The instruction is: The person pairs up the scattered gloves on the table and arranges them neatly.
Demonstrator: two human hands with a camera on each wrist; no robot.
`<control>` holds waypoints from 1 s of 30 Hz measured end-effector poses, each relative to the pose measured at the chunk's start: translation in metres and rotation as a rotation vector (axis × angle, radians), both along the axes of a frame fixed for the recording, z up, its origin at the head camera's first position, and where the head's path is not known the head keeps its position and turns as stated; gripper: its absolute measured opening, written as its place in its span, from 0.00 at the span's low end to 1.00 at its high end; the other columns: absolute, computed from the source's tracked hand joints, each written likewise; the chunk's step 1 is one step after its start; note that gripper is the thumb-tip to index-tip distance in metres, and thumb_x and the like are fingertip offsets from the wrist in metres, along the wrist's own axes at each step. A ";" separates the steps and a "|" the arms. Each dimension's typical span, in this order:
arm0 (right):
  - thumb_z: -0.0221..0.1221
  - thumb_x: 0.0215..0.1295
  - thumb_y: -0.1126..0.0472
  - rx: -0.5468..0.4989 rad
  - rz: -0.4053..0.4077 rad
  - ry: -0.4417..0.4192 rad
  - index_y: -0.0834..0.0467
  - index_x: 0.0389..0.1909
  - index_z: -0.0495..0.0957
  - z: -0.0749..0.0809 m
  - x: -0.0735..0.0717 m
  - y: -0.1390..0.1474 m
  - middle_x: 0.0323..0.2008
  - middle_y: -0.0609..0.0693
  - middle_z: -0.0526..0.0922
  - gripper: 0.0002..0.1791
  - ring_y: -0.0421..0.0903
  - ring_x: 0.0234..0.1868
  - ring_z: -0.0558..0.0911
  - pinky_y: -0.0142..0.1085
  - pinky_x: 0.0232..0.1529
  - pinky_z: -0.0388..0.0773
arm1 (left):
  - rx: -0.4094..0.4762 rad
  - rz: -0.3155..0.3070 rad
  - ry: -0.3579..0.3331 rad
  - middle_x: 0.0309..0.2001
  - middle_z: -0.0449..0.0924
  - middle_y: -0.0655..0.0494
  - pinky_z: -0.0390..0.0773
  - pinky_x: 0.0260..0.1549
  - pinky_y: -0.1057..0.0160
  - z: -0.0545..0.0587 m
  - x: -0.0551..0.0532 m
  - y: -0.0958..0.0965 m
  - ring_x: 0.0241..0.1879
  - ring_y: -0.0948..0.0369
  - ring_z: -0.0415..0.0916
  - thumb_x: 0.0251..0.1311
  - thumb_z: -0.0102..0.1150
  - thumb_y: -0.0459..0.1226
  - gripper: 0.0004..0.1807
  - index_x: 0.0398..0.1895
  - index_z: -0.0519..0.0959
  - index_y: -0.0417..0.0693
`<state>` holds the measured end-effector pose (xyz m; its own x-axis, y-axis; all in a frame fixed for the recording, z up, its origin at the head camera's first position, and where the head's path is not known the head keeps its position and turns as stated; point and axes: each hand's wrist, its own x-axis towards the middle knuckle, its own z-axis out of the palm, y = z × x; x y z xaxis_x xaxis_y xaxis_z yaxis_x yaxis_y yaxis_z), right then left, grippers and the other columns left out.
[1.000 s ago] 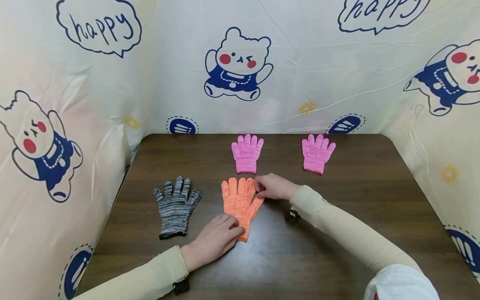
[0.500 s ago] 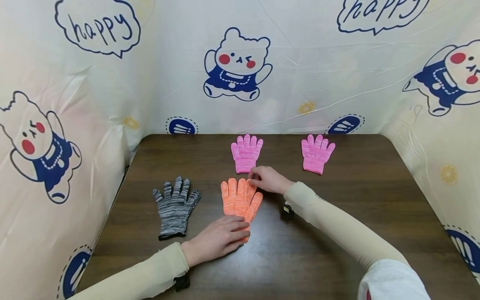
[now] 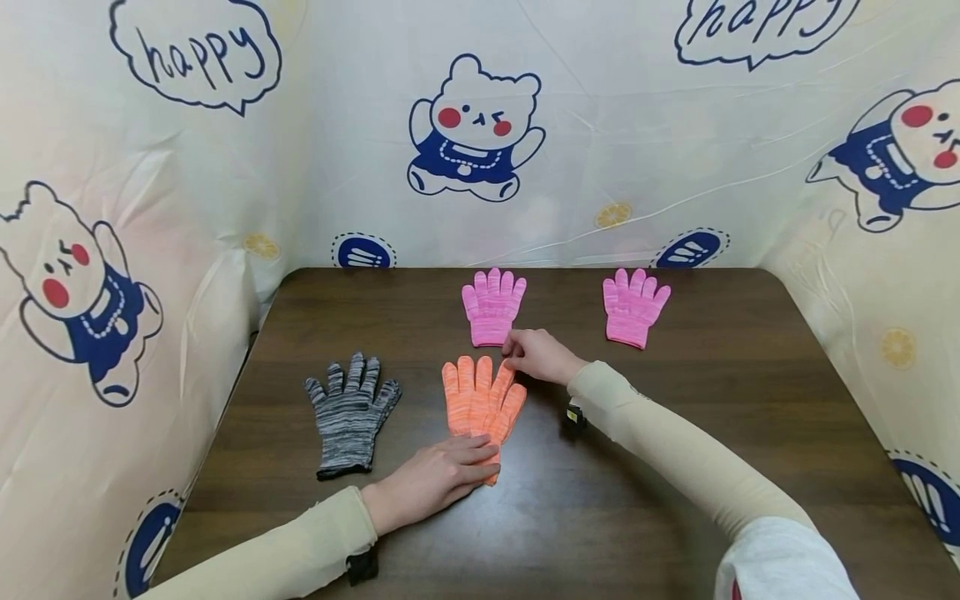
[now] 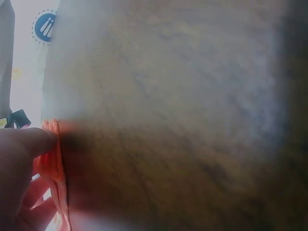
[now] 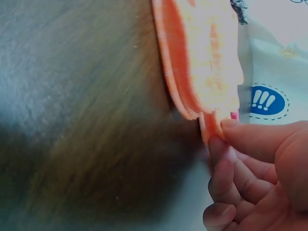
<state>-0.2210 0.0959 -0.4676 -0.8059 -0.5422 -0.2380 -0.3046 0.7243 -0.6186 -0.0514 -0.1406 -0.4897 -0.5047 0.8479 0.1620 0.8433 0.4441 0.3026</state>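
Note:
An orange knit glove (image 3: 471, 404) lies flat on the table, its fingers pointing away from me. My left hand (image 3: 435, 479) rests across its cuff with the fingers stretched out, hiding part of the cuff. At the far right of the same glove, my right hand (image 3: 543, 357) pinches the tip of one glove finger between thumb and index finger. The right wrist view shows this pinch on the orange glove (image 5: 211, 53) up close. Left of the orange glove lies a grey-and-black striped glove (image 3: 348, 425), fingers spread.
Two pink gloves lie near the table's far edge: one pink glove (image 3: 492, 310) just beyond the orange one, the other pink glove (image 3: 634, 308) further right. A printed cloth (image 3: 630, 125) hangs around the dark wooden table (image 3: 675, 417).
My right hand has moved from beside the glove's thumb up and left to a fingertip. My left hand has slid slightly right over the cuff, its fingers lying straighter.

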 end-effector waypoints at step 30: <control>0.65 0.73 0.59 0.190 -0.015 0.000 0.57 0.35 0.80 0.003 -0.001 -0.004 0.29 0.49 0.79 0.06 0.46 0.31 0.77 0.36 0.34 0.76 | -0.018 0.011 -0.048 0.68 0.78 0.48 0.75 0.66 0.52 0.002 0.001 0.003 0.71 0.51 0.71 0.73 0.63 0.38 0.20 0.65 0.82 0.48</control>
